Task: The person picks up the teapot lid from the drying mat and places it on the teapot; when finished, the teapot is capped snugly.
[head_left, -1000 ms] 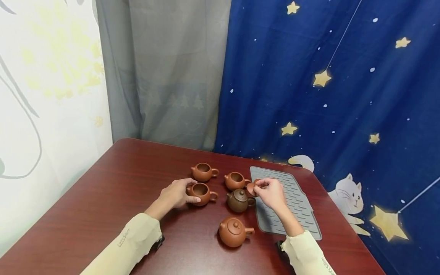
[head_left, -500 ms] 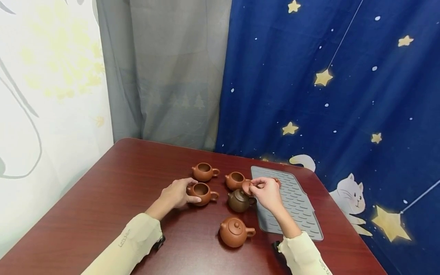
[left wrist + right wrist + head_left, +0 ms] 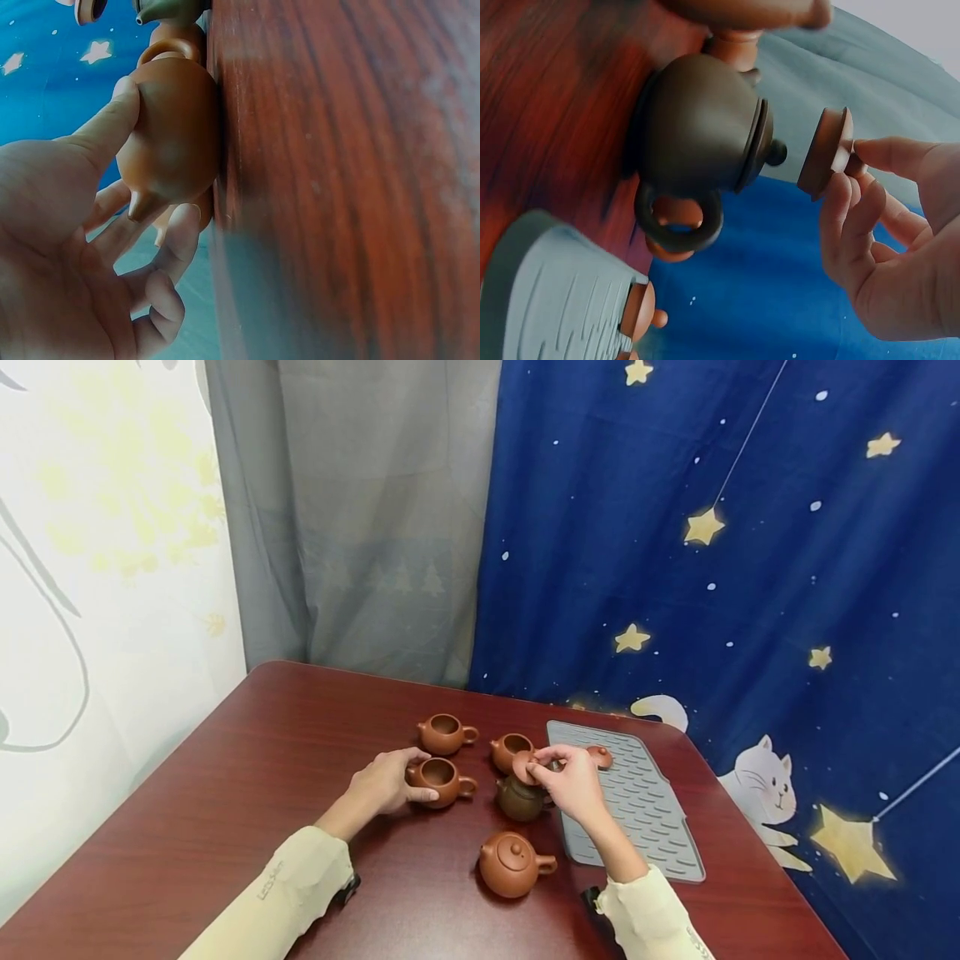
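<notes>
My left hand (image 3: 386,782) grips a lidless reddish-brown clay teapot (image 3: 442,783) standing on the table. In the left wrist view its thumb (image 3: 112,120) lies along the pot's side and the fingers are around the spout end. My right hand (image 3: 573,781) pinches a small clay lid (image 3: 826,154) by its knob. That lid is in the air above the dark brown teapot (image 3: 697,127), which wears its own lid, with a gap between the two. Behind it stands another lidless teapot (image 3: 510,750), partly covered by the held lid.
A third lidless teapot (image 3: 444,735) stands beyond my left hand. Nearer me is a lidded reddish teapot (image 3: 510,865). On the right lies a grey ridged mat (image 3: 645,810) with a loose lid (image 3: 600,757) on it. Curtains hang behind the table's far edge.
My right hand has moved left with the lid, from beside the mat's edge to over the dark teapot, uncovering the lid on the mat. The left hand and its teapot have stayed put.
</notes>
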A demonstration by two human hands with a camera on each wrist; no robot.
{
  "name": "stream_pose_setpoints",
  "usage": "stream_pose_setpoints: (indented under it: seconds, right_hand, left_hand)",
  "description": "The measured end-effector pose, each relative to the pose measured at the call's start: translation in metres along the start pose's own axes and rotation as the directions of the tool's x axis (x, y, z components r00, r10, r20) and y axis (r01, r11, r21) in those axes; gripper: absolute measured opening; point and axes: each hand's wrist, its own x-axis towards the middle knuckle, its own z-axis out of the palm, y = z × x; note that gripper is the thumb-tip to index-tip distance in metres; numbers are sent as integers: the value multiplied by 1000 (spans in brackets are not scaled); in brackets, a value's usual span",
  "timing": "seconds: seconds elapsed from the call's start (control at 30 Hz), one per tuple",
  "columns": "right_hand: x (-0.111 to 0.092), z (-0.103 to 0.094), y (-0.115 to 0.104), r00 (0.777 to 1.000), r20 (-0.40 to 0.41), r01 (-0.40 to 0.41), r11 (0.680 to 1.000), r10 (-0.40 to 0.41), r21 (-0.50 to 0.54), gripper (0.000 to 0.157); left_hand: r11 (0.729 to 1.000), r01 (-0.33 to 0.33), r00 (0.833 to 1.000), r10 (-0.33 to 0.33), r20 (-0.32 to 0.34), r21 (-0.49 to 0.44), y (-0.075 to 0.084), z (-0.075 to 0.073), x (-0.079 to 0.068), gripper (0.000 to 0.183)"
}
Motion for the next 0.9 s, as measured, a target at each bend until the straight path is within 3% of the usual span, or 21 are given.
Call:
stream_pose_setpoints:
  seconds: [0.5,0.9]
  right_hand:
    - [1,16,-15,998,18,58,996,-57,-65,8]
    - [8,29,-21,996,84,40,999,-40,1,8]
  left_hand:
    - [1000,8,1000,-8,-1,-23,-2,2,0,66]
    - [1000,15,1000,-15,4,-27,-3,4,1,67]
